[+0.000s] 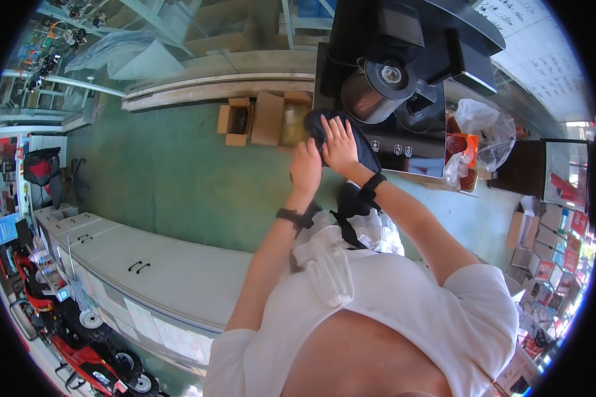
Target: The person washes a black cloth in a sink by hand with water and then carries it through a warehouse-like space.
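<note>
Your right hand (340, 142) lies flat with fingers spread on the soft dark blue cloth (364, 149) at the near left corner of the big black machine (410, 142), and your left hand (306, 165) is curled beside it, touching the cloth's edge.

Green floor (172, 172): open cardboard boxes (235, 121) on it.

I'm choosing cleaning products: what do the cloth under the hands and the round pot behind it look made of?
Dark cloth: soft fabric, matte navy, folds and drapes under both hands. Round pot: probably polished metal, with silvery, mirror-like reflections on its wall.
</note>
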### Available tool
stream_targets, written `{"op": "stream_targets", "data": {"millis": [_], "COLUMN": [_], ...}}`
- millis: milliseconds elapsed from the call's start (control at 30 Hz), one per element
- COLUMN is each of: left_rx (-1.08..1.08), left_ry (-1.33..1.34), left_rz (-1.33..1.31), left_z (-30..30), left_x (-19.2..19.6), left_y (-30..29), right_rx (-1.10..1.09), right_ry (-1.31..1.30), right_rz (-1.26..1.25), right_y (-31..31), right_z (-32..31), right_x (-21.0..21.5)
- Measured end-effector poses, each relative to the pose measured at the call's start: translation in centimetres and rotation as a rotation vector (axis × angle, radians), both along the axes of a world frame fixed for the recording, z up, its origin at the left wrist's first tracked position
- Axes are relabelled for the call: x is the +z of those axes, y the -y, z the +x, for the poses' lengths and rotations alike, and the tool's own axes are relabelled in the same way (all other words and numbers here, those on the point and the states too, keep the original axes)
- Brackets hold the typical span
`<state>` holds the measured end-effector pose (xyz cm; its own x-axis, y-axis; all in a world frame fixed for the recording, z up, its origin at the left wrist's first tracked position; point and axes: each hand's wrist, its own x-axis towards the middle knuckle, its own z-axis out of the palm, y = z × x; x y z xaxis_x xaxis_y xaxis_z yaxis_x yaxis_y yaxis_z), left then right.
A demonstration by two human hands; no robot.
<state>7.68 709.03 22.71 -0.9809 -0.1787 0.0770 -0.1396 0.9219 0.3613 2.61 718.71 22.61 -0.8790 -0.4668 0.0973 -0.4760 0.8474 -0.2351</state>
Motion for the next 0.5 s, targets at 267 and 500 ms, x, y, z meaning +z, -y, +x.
{"op": "stream_targets", "data": {"millis": [267, 500], "left_rx": [0.103, 0.005], "left_ry": [0.107, 0.447], "left_rz": [0.04, 0.318], "left_z": [-4.2, -6.6], "left_x": [-1.2, -0.6], "left_y": [1.3, 4.0], "right_rx": [-0.074, -0.198], "right_ry": [-0.061, -0.032], "right_rz": [-0.095, -0.157], "right_y": [2.5, 5.6], "right_z": [-4.1, -5.1], "right_x": [-0.3, -0.4]}}
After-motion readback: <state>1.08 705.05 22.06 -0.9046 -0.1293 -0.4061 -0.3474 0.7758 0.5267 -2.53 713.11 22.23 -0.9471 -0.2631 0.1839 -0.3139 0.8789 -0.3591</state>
